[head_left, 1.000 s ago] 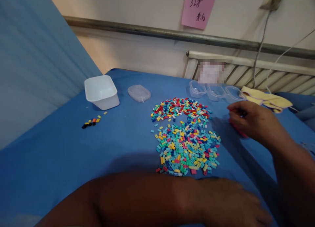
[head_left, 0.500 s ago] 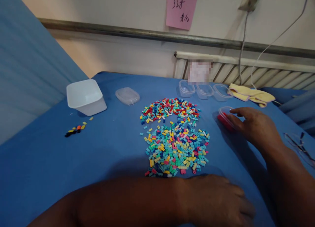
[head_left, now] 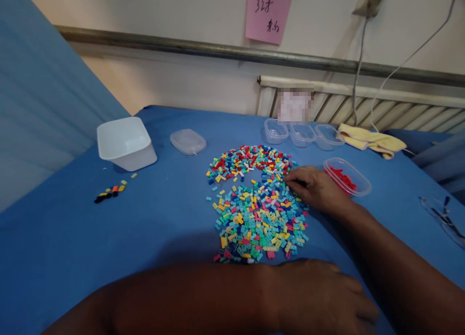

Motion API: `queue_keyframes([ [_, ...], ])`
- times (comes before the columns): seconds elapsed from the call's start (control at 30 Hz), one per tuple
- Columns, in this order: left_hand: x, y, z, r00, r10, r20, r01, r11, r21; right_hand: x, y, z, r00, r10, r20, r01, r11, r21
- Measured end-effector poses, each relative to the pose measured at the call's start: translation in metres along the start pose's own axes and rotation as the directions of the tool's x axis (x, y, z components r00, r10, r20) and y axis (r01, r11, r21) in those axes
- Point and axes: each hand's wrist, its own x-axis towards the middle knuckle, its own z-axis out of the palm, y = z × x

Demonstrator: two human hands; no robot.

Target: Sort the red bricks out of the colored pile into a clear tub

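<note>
Plastic bricks (head_left: pixel 259 221) in many colours form two adjoining heaps mid-frame, and at their right edge the right hand (head_left: pixel 319 187) bends its thumb and forefinger together; whether a brick is pinched there cannot be told. Just beyond that hand, right of centre, sits a transparent tub (head_left: pixel 363 183) of red bricks (head_left: pixel 343 177). At the lower right, the left hand (head_left: pixel 323 296) lies back upward, its grip hidden. Farther out are three transparent tubs (head_left: pixel 302 136) at upper right, stacked lids (head_left: pixel 189 142) left of centre, and a white container (head_left: pixel 140 156) at left.
</note>
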Motion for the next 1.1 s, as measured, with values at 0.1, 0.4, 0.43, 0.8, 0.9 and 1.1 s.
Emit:
queue_keyframes([
  [0.1,0.000,0.000,0.002,1.000,-0.004,-0.012,0.004,1.000,0.006,-0.004,0.002,-0.003,0.994,0.063,-0.090,-0.064,0.998,0.001],
  [0.4,0.001,0.000,0.004,0.998,-0.001,-0.070,0.002,1.000,0.003,0.006,0.013,0.011,0.997,-0.020,-0.079,0.013,0.995,-0.097],
  [0.43,0.001,0.001,0.003,0.997,-0.001,-0.071,0.002,1.000,0.007,0.005,0.013,0.009,0.996,-0.013,-0.088,0.004,0.994,-0.107],
  [0.8,0.002,-0.002,0.001,0.999,0.025,-0.026,-0.025,1.000,-0.004,0.004,0.008,0.003,0.984,0.171,-0.044,-0.176,0.973,-0.152],
  [0.9,0.002,-0.003,0.002,0.999,0.025,-0.036,-0.025,1.000,-0.004,0.004,0.006,0.000,0.972,0.233,-0.032,-0.234,0.952,-0.198],
  [1.1,0.003,-0.002,0.001,0.999,0.007,-0.033,-0.008,1.000,-0.007,0.002,0.005,-0.002,0.972,0.236,-0.001,-0.227,0.932,-0.283],
])
